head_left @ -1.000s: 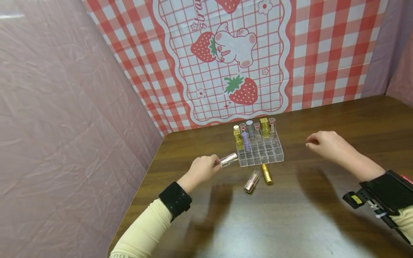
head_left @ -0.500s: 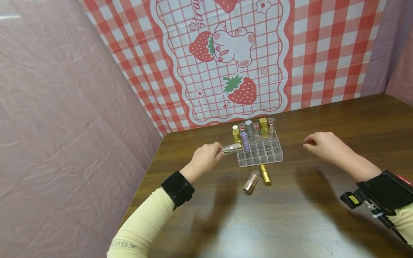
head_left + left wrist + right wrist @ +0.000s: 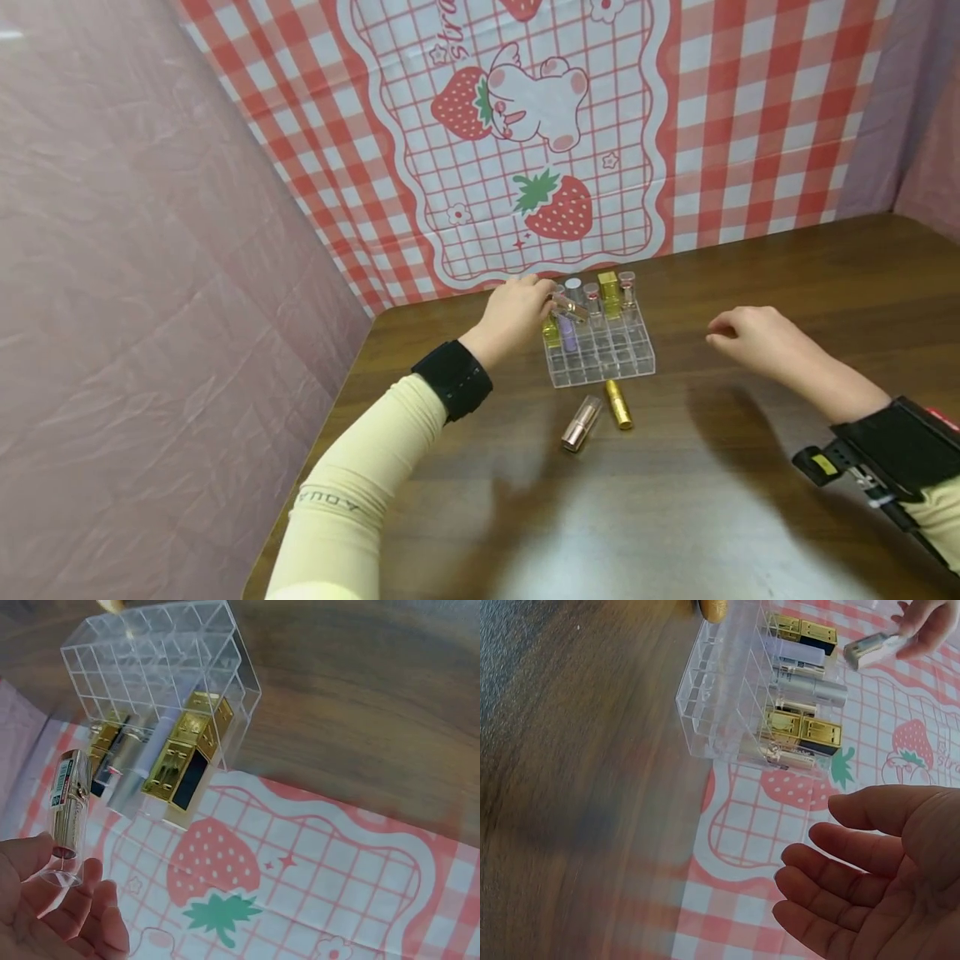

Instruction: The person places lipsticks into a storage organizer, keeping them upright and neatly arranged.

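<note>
My left hand [image 3: 516,318] pinches a lipstick [image 3: 70,802] with a shiny gold base and a clear cap. In the head view it is tilted above the back left of a clear compartment organizer [image 3: 603,367]. Thumb and fingers are at its clear end in the left wrist view. Several lipsticks stand in the organizer, among them a lilac one [image 3: 567,335], a square gold one [image 3: 609,292] and a silver-grey one [image 3: 810,688]. To the organizer's right my right hand [image 3: 768,337] hovers over the table, holding nothing, its fingers loosely bent.
On the brown wooden table [image 3: 675,517], in front of the organizer, lie a gold lipstick [image 3: 618,406] and a rose-gold lipstick [image 3: 581,423] with a clear cap. A red checked strawberry cloth [image 3: 720,125] hangs behind. Pink fabric [image 3: 135,317] covers the left side.
My left hand has carried the lipstick forward and right, from beside the organizer's left front edge to above its back left compartments. My right hand has stayed nearly still.
</note>
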### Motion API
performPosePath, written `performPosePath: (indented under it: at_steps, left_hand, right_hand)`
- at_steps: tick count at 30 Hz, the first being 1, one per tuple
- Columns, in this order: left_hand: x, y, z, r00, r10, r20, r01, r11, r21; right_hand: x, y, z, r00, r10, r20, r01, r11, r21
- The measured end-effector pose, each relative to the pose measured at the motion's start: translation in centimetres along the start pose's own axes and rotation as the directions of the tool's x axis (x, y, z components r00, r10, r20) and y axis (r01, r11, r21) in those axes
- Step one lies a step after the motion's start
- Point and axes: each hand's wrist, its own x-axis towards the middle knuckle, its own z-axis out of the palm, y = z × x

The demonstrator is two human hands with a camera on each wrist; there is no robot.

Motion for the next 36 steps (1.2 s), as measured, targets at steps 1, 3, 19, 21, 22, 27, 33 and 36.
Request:
performPosePath:
  at_steps: [1, 3, 19, 21, 22, 27, 33, 36]
  left_hand:
    - [0.4, 0.1, 0.1, 1.0, 0.004, 0.004, -0.004, 1.0, 0.009]
    - [1.2, 0.2, 0.3, 1.0, 0.005, 0.014, -0.006, 0.999, 0.037]
    - [4.6, 1.4, 1.8, 0.994, -0.064, 0.084, 0.057, 0.995, 0.082]
    - [4.8, 1.5, 2.2, 0.995, -0.057, 0.084, 0.049, 0.994, 0.1]
    - [4.9, 1.6, 2.3, 0.995, -0.054, 0.081, 0.046, 0.993, 0.105]
    - [5.2, 2.0, 2.9, 0.998, -0.036, 0.051, 0.03, 0.993, 0.115]
    - [5.4, 2.2, 3.5, 0.999, -0.035, 0.026, 0.031, 0.992, 0.125]
    - [5.5, 2.3, 3.9, 1.0, -0.031, 0.004, 0.03, 0.991, 0.131]
  right_hand:
    - [0.0, 0.0, 0.0, 1.0, 0.0, 0.0, 0.0, 1.0, -0.001]
    - [0.1, 0.1, 0.0, 1.0, -0.002, -0.001, 0.002, 1.0, -0.005]
    - [0.1, 0.9, 0.7, 1.0, 0.017, 0.01, -0.017, 1.0, 0.02]
    - [0.1, 1.0, 0.7, 1.0, 0.02, 0.015, -0.02, 1.0, 0.021]
    - [0.1, 1.1, 0.7, 1.0, 0.017, 0.019, -0.017, 1.0, 0.023]
    - [0.1, 1.2, 0.6, 1.0, 0.009, 0.025, -0.009, 1.0, 0.015]
    - [0.2, 1.5, 0.6, 0.999, 0.013, 0.033, -0.013, 1.0, 0.009]
    - [0.2, 1.7, 0.7, 0.999, 0.018, 0.032, -0.019, 1.0, 0.008]
